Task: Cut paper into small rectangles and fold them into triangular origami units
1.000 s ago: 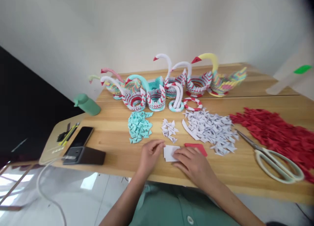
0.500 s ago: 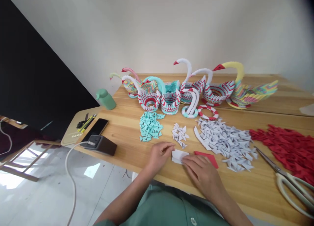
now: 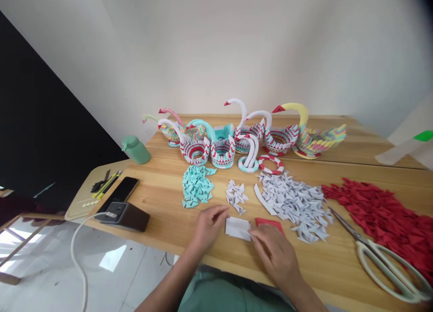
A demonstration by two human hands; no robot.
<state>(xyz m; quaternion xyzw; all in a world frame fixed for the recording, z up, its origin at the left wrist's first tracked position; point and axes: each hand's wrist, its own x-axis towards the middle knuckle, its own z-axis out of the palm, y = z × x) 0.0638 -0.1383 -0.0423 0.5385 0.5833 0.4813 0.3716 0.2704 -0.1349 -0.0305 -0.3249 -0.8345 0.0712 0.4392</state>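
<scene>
A stack of small white paper slips (image 3: 238,228) lies flat on the table between my hands. My left hand (image 3: 210,225) is at the slips' upper left corner, thumb and forefinger tips pinched together; whether paper is between them is hidden. At the right edge of the slips, my right hand (image 3: 274,251) has its fingertips closed on the white paper. A piece of red paper (image 3: 271,223) lies just beyond the right hand, partly covered by it. Just past the slips is a small group of folded white paper triangles (image 3: 236,195).
Heaps of folded turquoise (image 3: 197,185), white (image 3: 294,203) and red pieces (image 3: 382,217) spread across the wooden table. Scissors (image 3: 375,253) lie at right. Several paper swans (image 3: 223,151) and a red-white ring (image 3: 271,165) stand behind. A phone (image 3: 124,188) and dark box (image 3: 130,217) sit left.
The view has shifted, so the tabletop things appear lower and farther left. My right fingers have drawn back toward the slips' right edge, uncovering more white paper.
</scene>
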